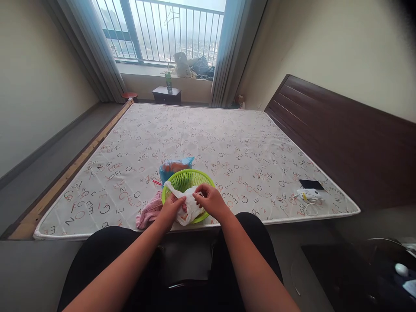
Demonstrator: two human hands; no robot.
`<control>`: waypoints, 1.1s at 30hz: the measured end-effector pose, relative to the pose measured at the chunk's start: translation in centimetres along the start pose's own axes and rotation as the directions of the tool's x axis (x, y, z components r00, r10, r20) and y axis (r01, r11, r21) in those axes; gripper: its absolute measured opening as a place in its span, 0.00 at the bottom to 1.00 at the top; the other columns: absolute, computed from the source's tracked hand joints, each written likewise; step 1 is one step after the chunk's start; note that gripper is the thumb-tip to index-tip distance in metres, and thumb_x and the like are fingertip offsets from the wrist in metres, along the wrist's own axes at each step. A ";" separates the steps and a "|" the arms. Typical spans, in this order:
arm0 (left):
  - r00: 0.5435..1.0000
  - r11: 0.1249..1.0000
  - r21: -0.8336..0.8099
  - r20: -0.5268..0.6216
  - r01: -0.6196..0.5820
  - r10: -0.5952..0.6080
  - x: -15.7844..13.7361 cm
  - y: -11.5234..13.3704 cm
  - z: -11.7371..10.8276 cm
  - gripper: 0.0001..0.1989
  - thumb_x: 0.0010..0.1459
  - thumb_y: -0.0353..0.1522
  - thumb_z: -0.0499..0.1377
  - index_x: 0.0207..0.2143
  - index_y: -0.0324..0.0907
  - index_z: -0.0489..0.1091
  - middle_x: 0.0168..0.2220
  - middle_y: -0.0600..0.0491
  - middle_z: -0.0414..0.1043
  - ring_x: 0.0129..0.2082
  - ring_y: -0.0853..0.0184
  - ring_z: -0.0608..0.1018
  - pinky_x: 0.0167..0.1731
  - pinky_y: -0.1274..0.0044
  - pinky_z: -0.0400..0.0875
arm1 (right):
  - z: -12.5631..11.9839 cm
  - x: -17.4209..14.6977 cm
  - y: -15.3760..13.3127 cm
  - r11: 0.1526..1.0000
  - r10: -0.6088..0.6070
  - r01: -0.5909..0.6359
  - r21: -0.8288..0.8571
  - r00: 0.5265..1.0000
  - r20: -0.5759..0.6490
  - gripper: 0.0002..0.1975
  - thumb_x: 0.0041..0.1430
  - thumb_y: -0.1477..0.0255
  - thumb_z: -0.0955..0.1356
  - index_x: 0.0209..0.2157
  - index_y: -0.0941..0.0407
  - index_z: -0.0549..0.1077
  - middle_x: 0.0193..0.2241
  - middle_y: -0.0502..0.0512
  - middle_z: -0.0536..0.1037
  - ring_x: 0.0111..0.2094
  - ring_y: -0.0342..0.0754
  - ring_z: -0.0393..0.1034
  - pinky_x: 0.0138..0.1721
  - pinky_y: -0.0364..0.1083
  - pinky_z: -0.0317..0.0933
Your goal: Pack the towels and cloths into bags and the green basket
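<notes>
Over a lime-green plastic basket (199,173), both hands are at a white plastic bag (188,212). My left hand (173,208) pinches the bag at its upper left, thumb on top. Close beside it, my right hand (208,200) has its thumb and fingertips together at the bag's upper right edge. What the bag contains, if anything, is hidden. Behind the basket lies a blue translucent bag (177,167) with reddish-brown contents. A pink cloth (150,213) lies left of the basket, and a thin red object (157,182) sits just above the cloth.
All this rests on a letter-patterned mattress (195,130). At its right are a black phone (311,185) and a white device with a cable (308,194). A dark headboard (341,117) borders the right side. A nightstand (167,95) bearing a green bottle (168,82) stands by the window.
</notes>
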State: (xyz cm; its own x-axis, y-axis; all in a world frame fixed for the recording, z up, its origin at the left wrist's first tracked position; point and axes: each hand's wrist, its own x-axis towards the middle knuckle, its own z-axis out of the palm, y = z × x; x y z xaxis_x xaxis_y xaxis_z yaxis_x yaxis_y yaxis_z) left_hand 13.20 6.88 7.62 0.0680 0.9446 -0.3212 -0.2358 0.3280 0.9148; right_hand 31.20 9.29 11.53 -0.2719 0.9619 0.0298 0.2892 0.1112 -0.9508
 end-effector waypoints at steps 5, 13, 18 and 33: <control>0.998 1.000 -0.029 -0.055 0.009 -0.010 0.2 0.1 -0.1 0.15 0.52 0.42 0.65 0.35 0.43 0.66 0.20 0.59 0.69 0.18 0.68 0.71 0.23 0.76 0.67 | 0.6 -0.3 -0.7 0.983 -0.093 0.115 -0.142 0.983 0.155 0.01 0.58 0.72 0.71 0.32 0.55 0.76 0.26 0.47 0.76 0.28 0.42 0.69 0.32 0.42 0.64; 0.996 1.000 0.025 -0.093 0.007 -0.005 0.1 0.5 -0.3 0.26 0.52 0.41 0.65 0.51 0.40 0.69 0.22 0.58 0.73 0.17 0.69 0.72 0.22 0.77 0.68 | 1.2 0.2 1.1 0.871 -0.277 0.373 -0.319 0.910 0.308 0.06 0.62 0.74 0.71 0.39 0.52 0.82 0.40 0.52 0.80 0.43 0.46 0.74 0.49 0.46 0.66; 0.997 1.000 0.009 -0.075 0.011 -0.011 0.4 0.3 -0.3 0.26 0.49 0.42 0.68 0.48 0.39 0.73 0.30 0.51 0.79 0.24 0.63 0.78 0.27 0.74 0.71 | 2.5 0.2 1.6 0.775 -0.287 0.360 -0.520 0.933 0.219 0.05 0.63 0.74 0.70 0.35 0.52 0.81 0.37 0.53 0.81 0.42 0.50 0.73 0.46 0.47 0.66; 0.991 0.926 0.362 -0.042 -0.104 0.127 0.5 0.1 -1.2 0.13 0.50 0.37 0.66 0.39 0.42 0.79 0.35 0.50 0.81 0.39 0.56 0.80 0.41 0.71 0.71 | 2.8 0.5 0.8 0.785 -0.380 0.354 -0.508 0.923 0.057 0.12 0.70 0.72 0.63 0.49 0.53 0.76 0.51 0.58 0.78 0.55 0.53 0.66 0.57 0.53 0.58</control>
State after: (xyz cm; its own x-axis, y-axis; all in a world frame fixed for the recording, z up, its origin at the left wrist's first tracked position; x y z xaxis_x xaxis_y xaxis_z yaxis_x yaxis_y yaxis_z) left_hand 12.04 7.39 7.25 -0.0035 0.9772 -0.2121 0.1259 0.2108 0.9694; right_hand 28.74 9.17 9.96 -0.4130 0.8317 0.3711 0.5973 0.5549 -0.5790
